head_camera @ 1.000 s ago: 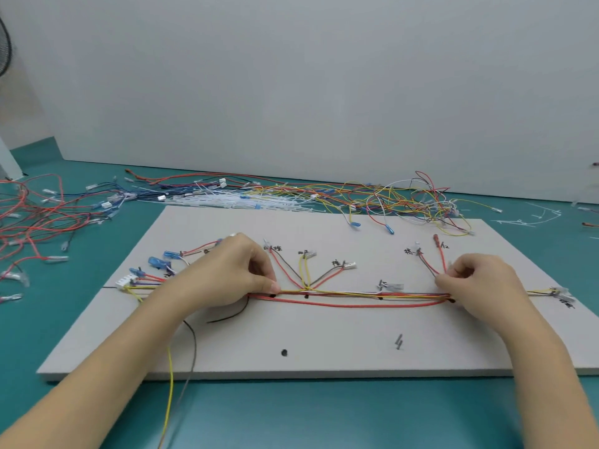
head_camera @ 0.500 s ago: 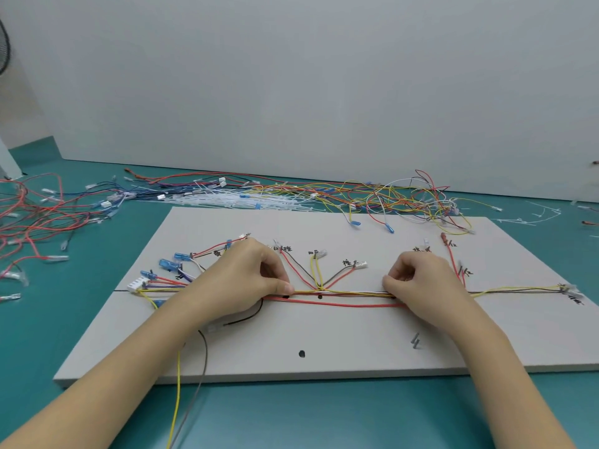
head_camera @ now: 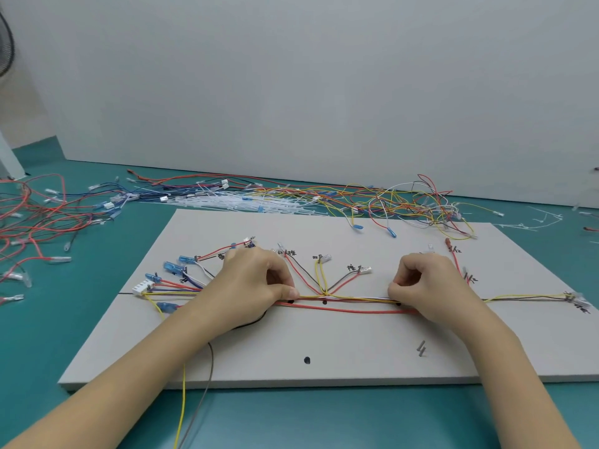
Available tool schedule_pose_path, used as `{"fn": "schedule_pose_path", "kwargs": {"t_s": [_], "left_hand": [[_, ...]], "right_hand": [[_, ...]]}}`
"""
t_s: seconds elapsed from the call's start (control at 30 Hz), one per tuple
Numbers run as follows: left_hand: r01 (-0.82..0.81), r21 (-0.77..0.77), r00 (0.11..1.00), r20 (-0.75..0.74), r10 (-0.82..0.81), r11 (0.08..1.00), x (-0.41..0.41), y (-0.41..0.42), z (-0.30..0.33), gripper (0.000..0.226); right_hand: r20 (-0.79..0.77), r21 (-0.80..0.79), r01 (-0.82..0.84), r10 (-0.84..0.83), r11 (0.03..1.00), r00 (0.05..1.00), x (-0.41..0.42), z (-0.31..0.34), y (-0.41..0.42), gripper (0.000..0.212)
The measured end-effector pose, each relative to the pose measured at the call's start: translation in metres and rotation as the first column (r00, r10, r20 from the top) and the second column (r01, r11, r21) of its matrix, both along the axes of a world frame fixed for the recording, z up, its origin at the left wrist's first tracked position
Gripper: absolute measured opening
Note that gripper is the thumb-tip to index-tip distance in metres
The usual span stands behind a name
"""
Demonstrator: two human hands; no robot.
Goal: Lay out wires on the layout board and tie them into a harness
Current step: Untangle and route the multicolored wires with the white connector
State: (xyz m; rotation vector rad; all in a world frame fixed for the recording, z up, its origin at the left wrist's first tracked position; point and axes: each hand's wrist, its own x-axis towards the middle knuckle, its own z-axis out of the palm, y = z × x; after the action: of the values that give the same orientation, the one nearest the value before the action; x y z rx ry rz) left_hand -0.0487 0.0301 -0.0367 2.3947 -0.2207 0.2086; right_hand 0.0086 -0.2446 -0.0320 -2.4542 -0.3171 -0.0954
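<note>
The layout board, a pale grey panel, occupies the centre and lower half of the frame and lies flat on a teal table. The wire bundle runs horizontally across the middle of the board; it contains yellow, white, red and dark wires.

The left hand is at centre left, knuckles up, fingers curled; thumb and forefinger pinch the bundle at its left portion. The right hand is at centre right, likewise curled, and pinches the same bundle at its thumb tip. Between the two hands the bundle lies straight against the board.

Branch wires fan upward from the bundle between the hands, each ending in a small clear terminal beside a handwritten mark. At the left of the board, a white connector and several blue terminals terminate further branches. A yellow wire and a dark wire hang over the near edge of the board at lower left.

Loose wires and what appear to be white cable ties lie on the table beyond the far edge of the board. More red wires lie at the left of the frame.
</note>
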Motion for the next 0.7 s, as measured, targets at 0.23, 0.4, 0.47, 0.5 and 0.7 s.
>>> {"fn": "schedule_pose_path", "kwargs": {"t_s": [0.23,0.4,0.47,0.5,0.7], "left_hand": [[-0.003,-0.017,0.997,0.078,0.005,1.0,-0.001,-0.021,-0.007,0.021],[0.018,-0.038,1.0,-0.003,-0.018,0.999,-0.003,-0.019,-0.001,0.012],[0.014,-0.048,1.0,0.014,-0.013,0.999,-0.005,-0.017,0.003,0.013],[0.006,-0.063,1.0,0.025,-0.004,0.998,-0.004,-0.013,0.005,0.014],[-0.178,-0.001,0.982,0.062,0.178,0.984,0.027,0.028,0.016,0.033]], "right_hand": [[0.072,0.147,0.114,-0.125,0.983,0.99,-0.009,0.006,-0.029,0.023],[0.105,0.164,0.04,-0.058,0.986,0.993,-0.009,0.002,-0.011,0.018],[0.116,0.148,0.027,-0.044,0.989,0.992,-0.009,0.0,-0.007,0.019],[0.121,0.144,0.022,-0.04,0.989,0.992,-0.009,-0.001,-0.006,0.018],[0.12,0.078,-0.028,0.018,0.997,0.993,-0.011,-0.007,0.007,0.018]]}}
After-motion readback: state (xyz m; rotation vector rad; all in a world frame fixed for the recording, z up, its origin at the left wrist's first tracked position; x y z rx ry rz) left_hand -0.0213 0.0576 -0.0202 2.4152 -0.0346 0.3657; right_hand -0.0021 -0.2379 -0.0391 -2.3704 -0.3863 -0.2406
